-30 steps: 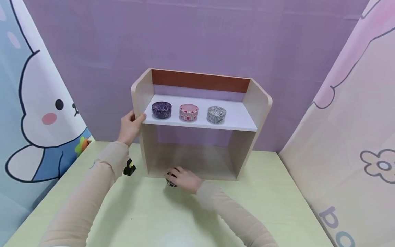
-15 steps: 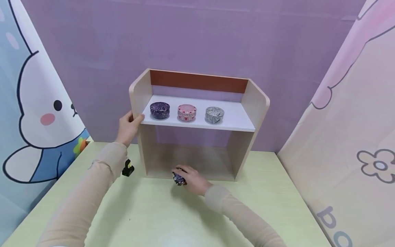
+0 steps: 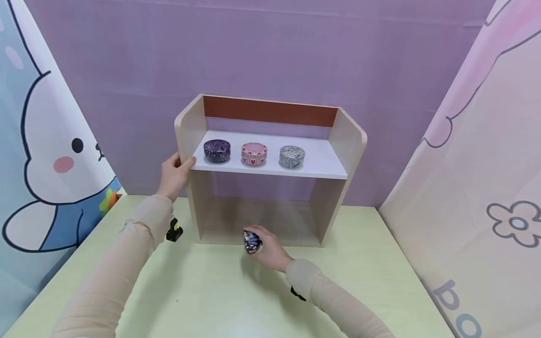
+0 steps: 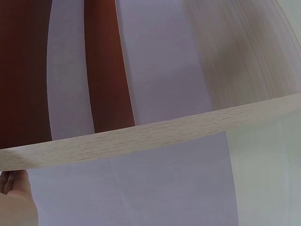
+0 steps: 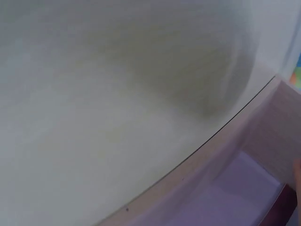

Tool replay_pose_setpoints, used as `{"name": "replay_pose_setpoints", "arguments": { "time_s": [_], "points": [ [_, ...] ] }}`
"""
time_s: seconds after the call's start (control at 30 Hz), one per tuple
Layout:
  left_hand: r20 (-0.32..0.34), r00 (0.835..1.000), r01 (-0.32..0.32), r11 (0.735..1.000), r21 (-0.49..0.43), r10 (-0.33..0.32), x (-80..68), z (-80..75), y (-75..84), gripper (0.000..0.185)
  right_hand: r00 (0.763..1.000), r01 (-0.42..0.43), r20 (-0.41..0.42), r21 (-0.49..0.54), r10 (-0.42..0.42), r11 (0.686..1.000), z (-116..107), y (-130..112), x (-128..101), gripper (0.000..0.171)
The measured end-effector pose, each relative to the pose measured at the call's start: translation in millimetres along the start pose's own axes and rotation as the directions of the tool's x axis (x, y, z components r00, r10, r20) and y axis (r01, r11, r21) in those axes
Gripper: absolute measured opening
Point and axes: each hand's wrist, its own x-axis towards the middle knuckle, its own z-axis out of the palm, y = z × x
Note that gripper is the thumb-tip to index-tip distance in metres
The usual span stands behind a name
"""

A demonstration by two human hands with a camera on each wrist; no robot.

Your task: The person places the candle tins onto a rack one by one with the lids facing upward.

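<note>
My left hand point(image 3: 174, 177) grips the left side panel of a small wooden shelf unit point(image 3: 270, 174), thumb at the front edge near the white board. In the left wrist view, part of that hand point(image 4: 18, 202) shows beside the panel's edge. In front of the lower compartment, my right hand point(image 3: 270, 249) holds a round tin point(image 3: 251, 241) with a dark blue, black and pale pattern, tilted on its side. On the white board stand three more round tins: a dark purple one point(image 3: 217, 151), a pink-and-red one point(image 3: 254, 155) and a grey leaf-patterned one point(image 3: 291, 157).
The shelf unit stands on a pale green table point(image 3: 220, 300), against a purple backdrop point(image 3: 270, 51). Printed cloths hang on both sides, with a rabbit point(image 3: 63, 136) at left and a flower point(image 3: 517, 223) at right. A brown strip point(image 3: 270, 111) spans the unit's upper back.
My right hand has moved right with the patterned tin, lifting and tipping it so more of its face shows. My left hand keeps its grip on the side panel.
</note>
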Motion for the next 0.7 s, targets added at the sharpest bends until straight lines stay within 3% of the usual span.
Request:
{"name": "replay_pose_setpoints", "arguments": {
  "time_s": [0.1,0.17,0.27,0.47,0.7],
  "points": [
    [0.001,1.000,0.009,1.000,-0.010,-0.009,-0.2,0.1,0.0,0.055,0.997,-0.070,-0.003,0.169,0.072,0.983,0.5,-0.5,-1.0,0.072],
    [0.004,1.000,0.012,1.000,-0.014,-0.012,-0.1,0.5,0.3,0.056,0.992,-0.119,-0.002,0.289,0.125,0.950,-0.1,-1.3,-1.9,0.072],
    [0.010,1.000,0.012,1.000,-0.007,-0.012,0.0,1.0,0.8,0.056,0.982,-0.168,-0.018,0.384,0.189,0.908,-1.6,-2.3,-3.1,0.074],
    [0.012,1.000,0.010,1.000,-0.005,-0.010,-0.3,1.1,1.7,0.055,0.972,-0.196,-0.035,0.422,0.231,0.885,-4.1,-2.9,-5.3,0.074],
    [0.006,1.000,0.017,1.000,-0.007,-0.017,-0.7,1.1,1.8,0.054,0.967,-0.192,-0.070,0.429,0.245,0.883,-4.4,-1.7,-8.3,0.073]
  ]
}}
